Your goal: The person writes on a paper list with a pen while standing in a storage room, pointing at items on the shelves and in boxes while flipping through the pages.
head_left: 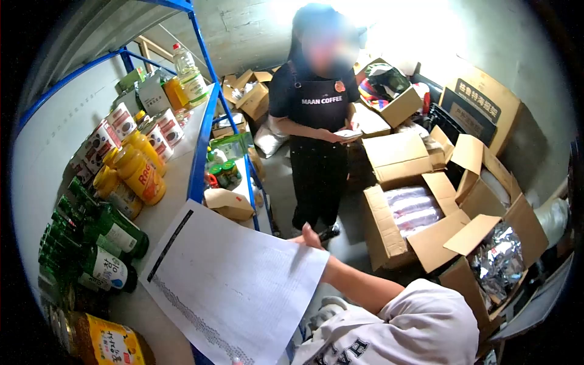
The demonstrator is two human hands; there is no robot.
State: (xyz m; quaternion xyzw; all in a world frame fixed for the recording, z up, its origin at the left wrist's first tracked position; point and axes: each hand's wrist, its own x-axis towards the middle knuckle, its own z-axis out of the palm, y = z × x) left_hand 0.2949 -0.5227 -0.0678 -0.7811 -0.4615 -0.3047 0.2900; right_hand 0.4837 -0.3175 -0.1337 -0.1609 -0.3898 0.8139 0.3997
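Observation:
A large white printed sheet of paper (234,277) is spread in front of me, with a black band and rows of small print. My right hand (311,238) grips its far right edge, the thumb standing up; part of the hand is hidden by the sheet. A short black object (330,233), pen-like in shape, sticks out beside that thumb. Of my left hand (237,362) only a fingertip shows, at the sheet's bottom edge. Left of the paper, green bottles (115,231) and yellow-lidded sauce jars (140,176) stand on a blue-framed shelf (176,164).
Facing me, a person in a black apron (319,115) holds a small light object. Open cardboard boxes (386,225) with wrapped goods crowd the right side. Cans (164,131) and an oil bottle (190,76) stand further along the shelf. A large jar (112,344) is at lower left.

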